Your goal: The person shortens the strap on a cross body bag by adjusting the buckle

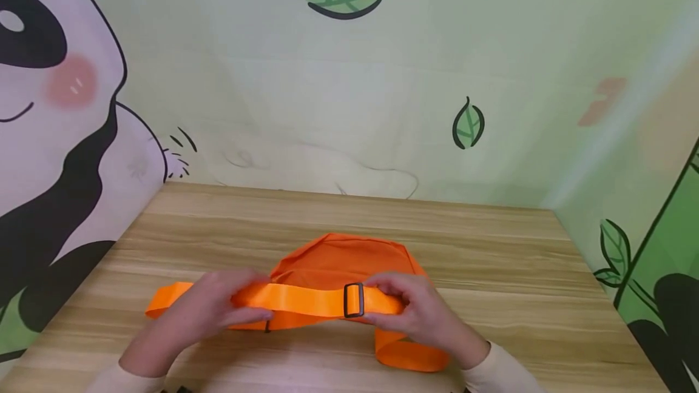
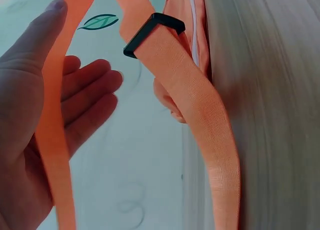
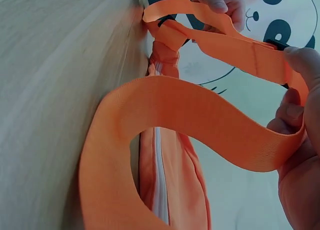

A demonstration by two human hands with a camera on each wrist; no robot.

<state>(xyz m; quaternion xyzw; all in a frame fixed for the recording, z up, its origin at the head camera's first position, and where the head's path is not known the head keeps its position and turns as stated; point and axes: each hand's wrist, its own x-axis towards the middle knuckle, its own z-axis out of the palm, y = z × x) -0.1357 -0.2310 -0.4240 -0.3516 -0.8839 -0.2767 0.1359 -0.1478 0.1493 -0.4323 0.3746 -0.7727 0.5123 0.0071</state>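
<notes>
Right hand (image 1: 415, 307) pinches, left hand (image 1: 215, 302) lies loose, one orange strap (image 1: 308, 300) running between them!
The right fingers grip the strap just beside a black buckle (image 1: 346, 301); the left fingers reach out relaxed, thumb apart, the strap crossing the palm. Below the right fingers droops a loop of that strap, and just beyond both hands sits the orange bag (image 1: 349, 256), on the wooden surface (image 1: 491, 247).

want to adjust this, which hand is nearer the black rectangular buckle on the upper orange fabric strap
Right: the right hand grips the strap beside the buckle; the left hand is farther off along the strap.
</notes>
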